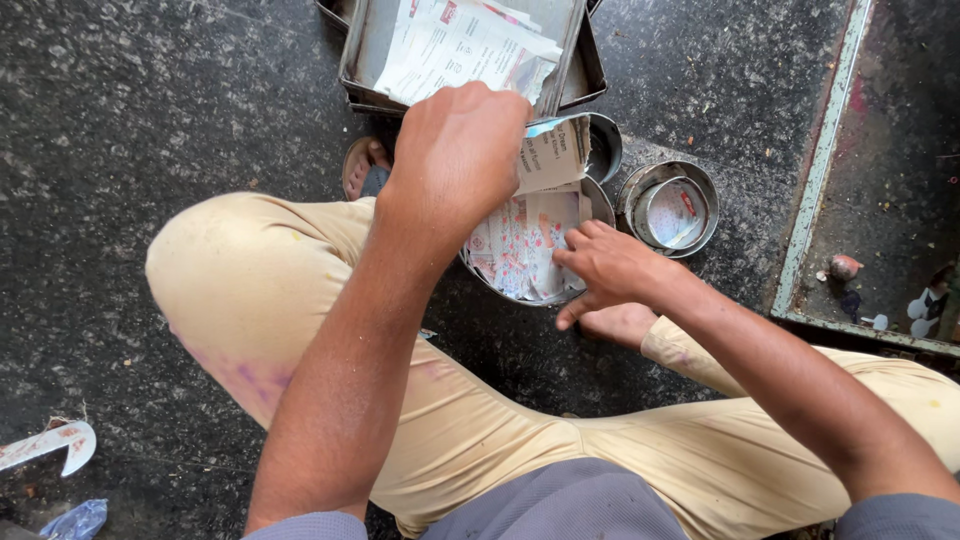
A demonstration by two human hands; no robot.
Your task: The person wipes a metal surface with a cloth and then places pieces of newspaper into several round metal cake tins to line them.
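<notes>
Paper lining half-pressed into a round tin

Scraps (48, 445) of torn paper lie on the dark floor, well to the left of the left hand (458, 155). That hand is clenched around a folded printed sheet (553, 155), holding it just above the tin (597, 203). Beyond its knuckles sits a square tray (571, 75) with a loose stack of printed papers (450, 45) inside.

Under and just right of that fist, the round tin already holds a layer of printed paper (520, 250) spread across its bottom and up its side. The right hand (605, 270) rests on the tin's near rim, fingertips pressing the paper down; it grips nothing. Judged from this, the lining looks partly done: the paper is in, not yet smoothed flat, and the held sheet is not in yet.

Right of the right hand stands a smaller round tin (668, 210) with a lid or a smaller tin nested in it. Another dark tin peeps out behind the sheet.
</notes>
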